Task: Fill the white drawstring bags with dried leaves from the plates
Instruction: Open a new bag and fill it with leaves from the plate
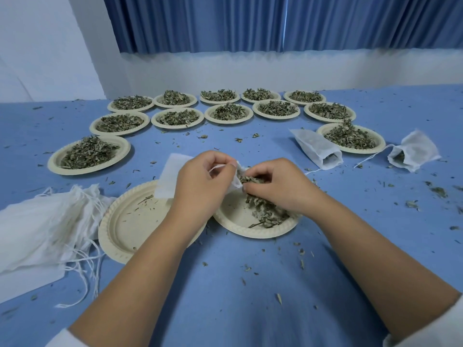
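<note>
Above the near plate [233,220], a white drawstring bag [170,176] is pinched at its mouth by the left hand [203,181] and dried leaves [250,180] by the right hand [273,186].

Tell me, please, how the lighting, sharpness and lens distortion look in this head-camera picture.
Head view: soft, even light, no glare on the blue table, faint shadows under the left hand and right hand; the wide lens stretches the forearms; the bag and dried leaves they hold look sharp, the far plates softer.
</note>
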{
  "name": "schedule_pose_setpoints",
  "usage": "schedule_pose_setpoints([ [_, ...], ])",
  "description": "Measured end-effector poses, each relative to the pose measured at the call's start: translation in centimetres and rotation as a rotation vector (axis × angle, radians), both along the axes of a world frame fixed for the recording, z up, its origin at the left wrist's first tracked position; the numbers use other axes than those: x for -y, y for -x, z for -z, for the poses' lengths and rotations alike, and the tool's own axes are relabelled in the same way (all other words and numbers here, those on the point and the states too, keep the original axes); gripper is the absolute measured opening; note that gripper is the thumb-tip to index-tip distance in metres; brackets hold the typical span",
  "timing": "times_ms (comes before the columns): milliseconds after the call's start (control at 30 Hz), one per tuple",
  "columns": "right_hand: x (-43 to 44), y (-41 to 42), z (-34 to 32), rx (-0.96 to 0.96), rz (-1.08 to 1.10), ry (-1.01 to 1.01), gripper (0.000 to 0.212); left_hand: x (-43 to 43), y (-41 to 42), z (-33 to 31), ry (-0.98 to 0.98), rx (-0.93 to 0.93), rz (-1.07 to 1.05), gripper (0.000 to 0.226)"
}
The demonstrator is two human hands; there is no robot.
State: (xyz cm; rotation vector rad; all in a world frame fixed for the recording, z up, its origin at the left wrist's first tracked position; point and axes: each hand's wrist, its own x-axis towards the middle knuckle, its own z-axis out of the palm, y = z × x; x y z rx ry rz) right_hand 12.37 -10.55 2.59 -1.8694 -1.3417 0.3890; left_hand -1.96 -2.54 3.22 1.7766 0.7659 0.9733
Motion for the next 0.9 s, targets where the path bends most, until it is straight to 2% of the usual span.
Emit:
schedule_pose_setpoints([
  [100,-0.1,0.4,0.5,0.09,0.005,-0.022,0.01,0.4,-0.2,0.2,-0.041,-0.05,0.064,0.011],
  [167,-0.1,0.6,0.4,0.045,0.027,-0.045,0.008,0.5,-0.2,0.4,-0.054,-0.076,0.101,0.011],
  [267,0.1,0.4,-0.2,-0.15,0.063,-0.082,0.01,0.3,-0.2,0.5,-0.048,-0.078,0.093,0.012],
  [467,0.1,0.2,-0.9,-0.609,-0.007,-0.055,0.017,-0.1,-0.1,0.7,-0.022,-0.037,0.02,0.013],
  [533,0.0,0.3,-1.0,-0.682,0.003,-0.085,0.024,-0.2,-0.1,0.7,-0.004,-0.032,0.016,0.014],
  [733,0.3,0.7,-0.8,-0.658,0.011,-0.239,0.019,-0.2,-0.2,0.6,0.033,-0.017,0.013,0.011],
  [900,0.0,1.2,-0.3,-0.478,0.07,-0.269,0.017,0.0,-0.2,0.3,0.05,-0.004,0.022,0.011],
])
